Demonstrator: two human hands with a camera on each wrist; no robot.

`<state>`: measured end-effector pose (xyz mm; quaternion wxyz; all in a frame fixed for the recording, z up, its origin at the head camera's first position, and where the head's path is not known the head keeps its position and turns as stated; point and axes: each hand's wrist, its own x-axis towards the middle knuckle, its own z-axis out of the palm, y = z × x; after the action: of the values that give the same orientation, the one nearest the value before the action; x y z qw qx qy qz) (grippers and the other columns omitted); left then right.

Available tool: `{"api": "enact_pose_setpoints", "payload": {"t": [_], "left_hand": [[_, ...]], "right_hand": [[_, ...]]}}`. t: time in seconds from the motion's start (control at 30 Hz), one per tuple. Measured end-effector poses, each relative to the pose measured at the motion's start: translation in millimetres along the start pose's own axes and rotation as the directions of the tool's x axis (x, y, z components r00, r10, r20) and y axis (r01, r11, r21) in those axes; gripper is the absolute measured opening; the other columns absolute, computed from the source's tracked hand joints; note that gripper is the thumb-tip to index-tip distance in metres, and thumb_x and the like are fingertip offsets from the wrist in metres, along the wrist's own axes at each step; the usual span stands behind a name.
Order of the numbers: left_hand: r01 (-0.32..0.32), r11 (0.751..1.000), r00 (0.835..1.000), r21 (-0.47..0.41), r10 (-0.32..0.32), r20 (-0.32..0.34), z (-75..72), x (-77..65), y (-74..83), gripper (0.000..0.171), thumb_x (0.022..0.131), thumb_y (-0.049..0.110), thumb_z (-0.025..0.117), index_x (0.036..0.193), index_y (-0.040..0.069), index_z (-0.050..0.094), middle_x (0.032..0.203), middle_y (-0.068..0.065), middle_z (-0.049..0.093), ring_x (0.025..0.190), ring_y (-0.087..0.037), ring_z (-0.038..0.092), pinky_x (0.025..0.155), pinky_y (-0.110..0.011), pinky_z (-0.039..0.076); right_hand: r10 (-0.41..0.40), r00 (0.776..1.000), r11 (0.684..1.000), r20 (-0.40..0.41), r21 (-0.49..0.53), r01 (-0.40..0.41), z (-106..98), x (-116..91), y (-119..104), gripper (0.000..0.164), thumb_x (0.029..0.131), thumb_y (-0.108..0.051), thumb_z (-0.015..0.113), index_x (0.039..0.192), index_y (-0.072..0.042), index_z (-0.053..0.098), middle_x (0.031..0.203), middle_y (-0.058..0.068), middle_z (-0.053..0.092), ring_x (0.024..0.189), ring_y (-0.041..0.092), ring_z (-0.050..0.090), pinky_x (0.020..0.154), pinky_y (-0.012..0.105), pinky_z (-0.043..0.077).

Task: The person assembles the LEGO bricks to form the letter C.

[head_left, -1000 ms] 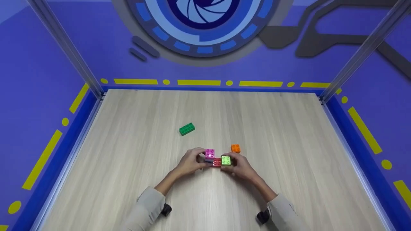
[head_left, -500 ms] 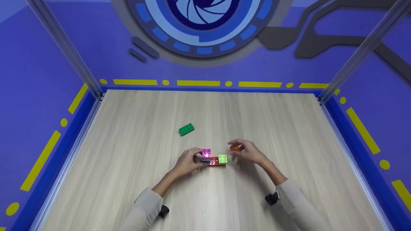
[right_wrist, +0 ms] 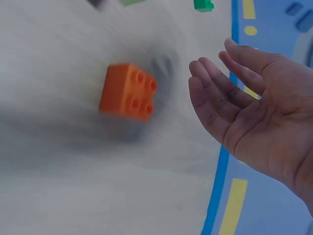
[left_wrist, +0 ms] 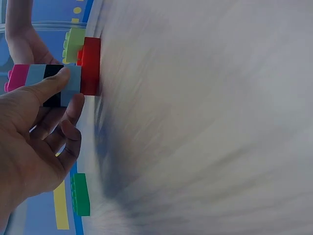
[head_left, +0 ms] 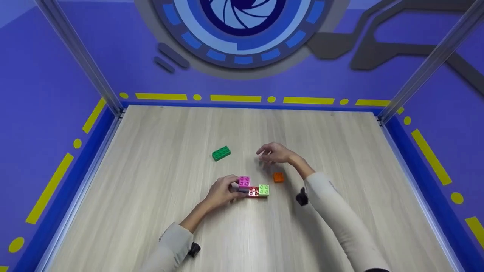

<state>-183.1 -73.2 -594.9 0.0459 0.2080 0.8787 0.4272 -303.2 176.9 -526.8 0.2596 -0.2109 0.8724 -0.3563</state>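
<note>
My left hand [head_left: 222,190] grips a stack of toy building bricks on the table. In the left wrist view the stack has a pink brick [left_wrist: 19,77] on top, then grey-blue and black bricks [left_wrist: 53,83], over a red brick [left_wrist: 91,66] at the base. A light green brick [head_left: 264,190] is attached to the red one's right end. My right hand [head_left: 276,153] is in the air beyond the stack, fingers loosely bent, holding nothing. Nearest it is an orange brick [head_left: 278,177] on the table. A green brick [head_left: 221,153] lies farther left.
The pale wooden table [head_left: 170,151] is bounded by a blue back wall [head_left: 234,87] and side walls. Metal posts [head_left: 427,60] stand at the back corners. A dark wrist device [head_left: 301,197] sits under the right sleeve.
My right hand left the light green brick, passed over the orange brick, and moved farther back toward the green one. My left hand keeps its grip on the stack.
</note>
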Motion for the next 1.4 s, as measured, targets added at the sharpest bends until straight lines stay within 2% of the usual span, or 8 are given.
{"api": "enact_pose_setpoints", "payload": {"t": [0.17, 0.4, 0.53, 0.63, 0.9, 1.07, 1.27, 1.4], "left_hand": [[0.017, 0.999, 1.0, -0.027, -0.017, 0.019, -1.8, 1.0, -0.3, 0.036, 0.082, 0.017, 0.086, 0.116, 0.011, 0.074, 0.1, -0.001, 0.073, 0.079, -0.01, 0.054, 0.069, -0.02, 0.042], [0.017, 0.999, 1.0, -0.051, -0.016, 0.018, -1.7, 3.6, -1.0, 0.041, 0.081, 0.019, 0.086, 0.119, 0.009, 0.074, 0.105, -0.003, 0.074, 0.088, -0.014, 0.061, 0.074, -0.023, 0.046], [-0.002, 0.999, 1.0, -0.043, 0.002, 0.006, -1.8, 1.4, -2.2, 0.044, 0.081, 0.018, 0.086, 0.121, 0.007, 0.073, 0.106, -0.006, 0.074, 0.087, -0.016, 0.062, 0.074, -0.024, 0.046], [-0.006, 0.999, 1.0, -0.035, 0.006, -0.006, -1.4, 0.6, -2.4, 0.046, 0.081, 0.017, 0.087, 0.123, 0.006, 0.073, 0.105, -0.007, 0.074, 0.082, -0.016, 0.059, 0.071, -0.023, 0.044], [-0.033, 0.999, 0.999, -0.035, 0.032, -0.025, -1.6, 1.5, -1.8, 0.042, 0.08, 0.018, 0.087, 0.118, 0.007, 0.074, 0.099, -0.005, 0.073, 0.081, -0.019, 0.06, 0.071, -0.021, 0.044], [-0.036, 0.999, 0.999, -0.034, 0.036, -0.023, -1.8, 0.2, -0.7, 0.042, 0.08, 0.018, 0.087, 0.118, 0.007, 0.074, 0.103, -0.005, 0.073, 0.086, -0.023, 0.065, 0.074, -0.024, 0.047], [-0.01, 1.0, 1.0, -0.027, 0.01, -0.01, -2.3, -0.2, 1.5, 0.042, 0.081, 0.019, 0.087, 0.12, 0.009, 0.073, 0.117, -0.007, 0.074, 0.102, -0.023, 0.07, 0.088, -0.037, 0.055], [0.004, 1.0, 1.0, -0.003, -0.004, 0.016, -3.7, 2.8, 4.5, 0.042, 0.082, 0.02, 0.086, 0.121, 0.011, 0.073, 0.118, -0.005, 0.074, 0.101, -0.02, 0.069, 0.087, -0.035, 0.054]], "right_hand": [[-0.031, 0.999, 0.994, 0.031, -0.104, 0.034, 14, 28, -19, 0.036, 0.101, -0.009, 0.061, 0.135, 0.003, 0.06, 0.126, 0.025, 0.068, 0.111, 0.04, 0.068, 0.093, 0.049, 0.057], [-0.155, 0.987, 0.975, -0.038, -0.164, 0.147, 43, 57, -36, 0.05, 0.101, -0.007, 0.06, 0.15, -0.004, 0.048, 0.147, 0.025, 0.053, 0.131, 0.041, 0.057, 0.108, 0.053, 0.047], [-0.251, 0.966, 0.947, -0.061, -0.224, 0.231, 60, 68, -42, 0.054, 0.1, -0.002, 0.056, 0.153, -0.003, 0.044, 0.153, 0.026, 0.047, 0.139, 0.042, 0.048, 0.115, 0.054, 0.04], [-0.279, 0.96, 0.928, -0.039, -0.269, 0.259, 68, 75, -45, 0.058, 0.099, 0.0, 0.055, 0.155, -0.004, 0.041, 0.157, 0.027, 0.04, 0.144, 0.044, 0.041, 0.118, 0.055, 0.035], [-0.251, 0.968, 0.883, 0.011, -0.408, 0.234, 75, 81, -43, 0.059, 0.1, -0.016, 0.065, 0.154, -0.005, 0.043, 0.159, 0.025, 0.039, 0.141, 0.047, 0.045, 0.114, 0.057, 0.039], [-0.185, 0.983, 0.881, -0.013, -0.445, 0.16, 75, 81, -44, 0.055, 0.101, -0.018, 0.064, 0.153, -0.012, 0.047, 0.158, 0.018, 0.043, 0.141, 0.041, 0.046, 0.112, 0.053, 0.044], [-0.139, 0.989, 0.883, -0.051, -0.459, 0.1, 73, 77, -42, 0.051, 0.1, -0.016, 0.065, 0.15, -0.014, 0.052, 0.153, 0.016, 0.05, 0.138, 0.035, 0.051, 0.112, 0.049, 0.045], [-0.124, 0.989, 0.884, -0.083, -0.461, 0.072, 70, 72, -39, 0.047, 0.101, -0.014, 0.064, 0.147, -0.013, 0.055, 0.149, 0.016, 0.054, 0.134, 0.034, 0.056, 0.111, 0.048, 0.046]]}}
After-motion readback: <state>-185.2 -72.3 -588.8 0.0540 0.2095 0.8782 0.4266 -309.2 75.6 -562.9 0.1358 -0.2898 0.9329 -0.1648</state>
